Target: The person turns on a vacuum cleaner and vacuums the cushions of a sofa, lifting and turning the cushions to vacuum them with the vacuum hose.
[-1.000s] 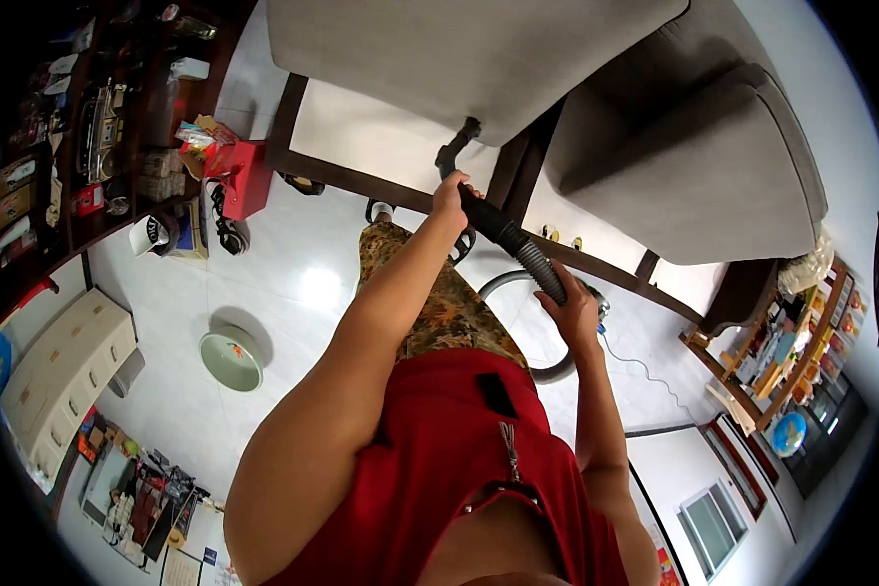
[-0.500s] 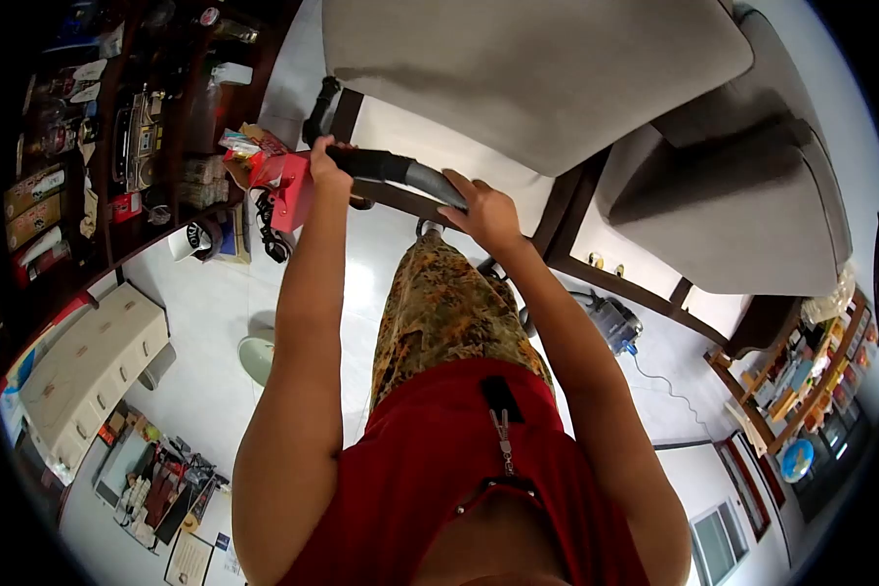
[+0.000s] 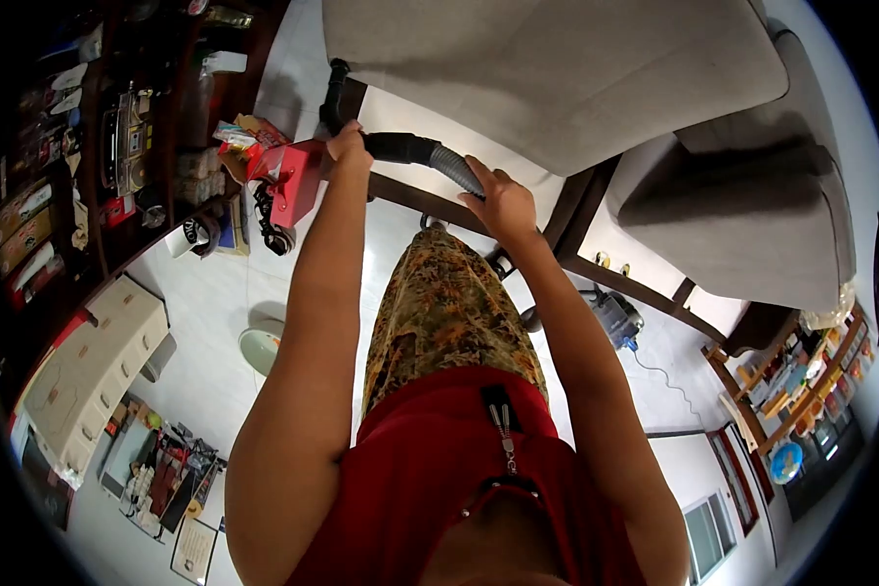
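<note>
My left hand [image 3: 347, 145] is closed round the black handle of a vacuum hose [image 3: 400, 147]. Beyond it, the black nozzle [image 3: 335, 93] points away at the corner of the grey sofa cushion [image 3: 557, 78]. My right hand [image 3: 503, 203] grips the grey ribbed part of the hose, above the sofa's dark wooden frame [image 3: 410, 198]. The vacuum body [image 3: 617, 317] stands on the floor to the right, partly beside my right forearm.
A red box [image 3: 295, 184] stands at the left by a dark shelf unit [image 3: 171, 107] full of items. A pale green basin [image 3: 261, 349] sits on the floor. A cord [image 3: 669, 374] trails right, near a wooden rack [image 3: 801, 381].
The nozzle and both hands have swung left from the middle of the sofa base to its left corner. The view has shifted, and the vacuum body now shows more fully.
</note>
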{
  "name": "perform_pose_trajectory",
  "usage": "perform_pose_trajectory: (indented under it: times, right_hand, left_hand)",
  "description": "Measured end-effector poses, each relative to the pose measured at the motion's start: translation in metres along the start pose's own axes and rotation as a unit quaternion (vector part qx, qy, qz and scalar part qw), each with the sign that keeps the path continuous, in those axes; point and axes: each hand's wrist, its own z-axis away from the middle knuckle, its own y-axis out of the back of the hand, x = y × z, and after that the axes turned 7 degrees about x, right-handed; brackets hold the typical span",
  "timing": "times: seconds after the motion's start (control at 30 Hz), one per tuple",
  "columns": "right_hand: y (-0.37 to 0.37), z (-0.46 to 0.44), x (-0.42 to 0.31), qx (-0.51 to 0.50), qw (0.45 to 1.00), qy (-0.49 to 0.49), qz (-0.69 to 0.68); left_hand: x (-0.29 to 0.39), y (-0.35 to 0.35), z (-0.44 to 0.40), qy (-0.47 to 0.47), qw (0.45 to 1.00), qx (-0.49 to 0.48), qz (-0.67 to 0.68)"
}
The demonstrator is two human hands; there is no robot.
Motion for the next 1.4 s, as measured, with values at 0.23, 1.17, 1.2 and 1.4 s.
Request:
perform_pose_trajectory:
  times: [0.23, 1.17, 1.2, 1.4]
  right_hand:
    - [0.034, 0.039, 0.027, 0.013, 0.999, -0.037, 0.026]
    - [0.132, 0.283, 0.123, 0.019, 0.991, -0.131, -0.001]
    - [0.132, 0.281, 0.123, 0.004, 0.991, -0.130, -0.010]
    - [0.087, 0.199, 0.085, -0.005, 0.998, -0.041, -0.056]
  left_hand:
    - [-0.041, -0.007, 0.067, 0.057, 0.998, 0.001, 0.021]
    - [-0.253, 0.027, 0.270, 0.118, 0.972, -0.193, -0.064]
    - [-0.246, 0.033, 0.268, 0.126, 0.968, -0.209, -0.056]
    - [-0.194, 0.055, 0.150, 0.090, 0.990, -0.106, 0.027]
